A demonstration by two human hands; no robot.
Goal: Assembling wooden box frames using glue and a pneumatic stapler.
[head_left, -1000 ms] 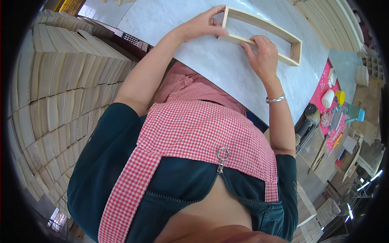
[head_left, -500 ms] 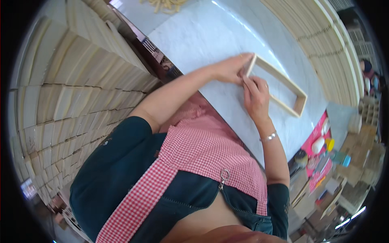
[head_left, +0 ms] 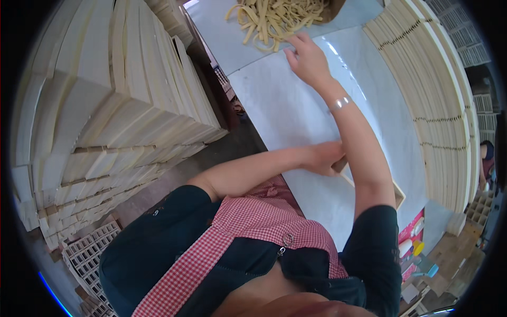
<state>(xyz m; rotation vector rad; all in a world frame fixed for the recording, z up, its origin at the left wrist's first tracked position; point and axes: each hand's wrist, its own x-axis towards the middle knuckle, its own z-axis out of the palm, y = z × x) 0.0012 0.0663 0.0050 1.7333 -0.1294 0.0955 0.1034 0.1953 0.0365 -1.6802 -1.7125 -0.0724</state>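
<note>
A narrow rectangular frame of pale wood (head_left: 400, 196) rests on the grey-white tabletop. My left hand (head_left: 325, 158) is closed around its near-left end, and my right forearm crosses above and hides much of the frame. My right hand (head_left: 308, 57) is stretched to the far side of the table, at the edge of a loose heap of pale yellow, flat strips (head_left: 280, 18). Its thumb and fingers are apart, and I see nothing held between them. The fingertips reach the nearest strips; whether they touch one I cannot tell.
Tall stacks of pale wooden pieces (head_left: 121, 100) rise at the left beyond the table's edge. A long row of thin boards (head_left: 422, 90) lines the right side. A brown container (head_left: 334, 9) is beside the strips. A yellow item (head_left: 418, 248) and other small things lie lower right.
My right hand has left the frame's end and moved far forward to the strips. My left hand still holds the frame. The view has shifted, showing more of the strip heap.
</note>
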